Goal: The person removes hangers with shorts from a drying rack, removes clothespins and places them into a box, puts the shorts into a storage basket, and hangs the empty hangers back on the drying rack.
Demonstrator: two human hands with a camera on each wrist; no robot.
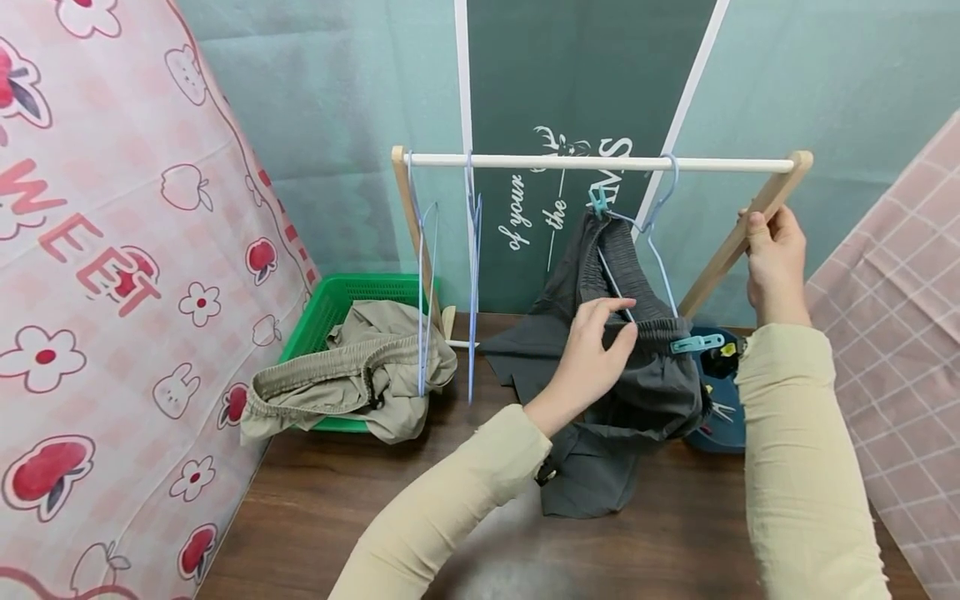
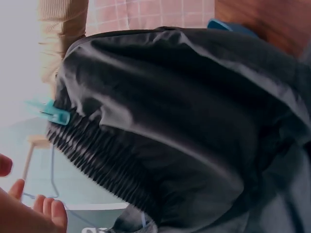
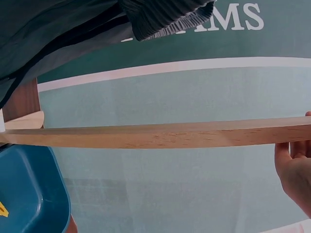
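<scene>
Dark grey elastic-waist pants (image 1: 637, 383) hang from a blue hanger (image 1: 656, 242) on a white-barred rack. One turquoise clothespin (image 1: 597, 200) grips the waistband at its far end, another turquoise clothespin (image 1: 696, 342) at its near end. In front of the waistband is my left hand (image 1: 588, 358), thumb apart from the fingers. The left wrist view shows the fingers (image 2: 57, 213) with nothing between them, beside the gathered waistband (image 2: 102, 165). My right hand (image 1: 776, 258) holds the rack's right wooden post (image 1: 738, 237), fingers and thumb on either side; the right wrist view also shows that post (image 3: 170, 134).
Two bare blue hangers (image 1: 472, 292) hang at the left of the white bar (image 1: 525, 162). Beige elastic-waist pants (image 1: 360, 367) lie over a green basket (image 1: 330, 292). Behind the grey pants stands a blue bin (image 1: 723, 442) with clothespins. Printed cloths surround the wooden table (image 1: 315, 500).
</scene>
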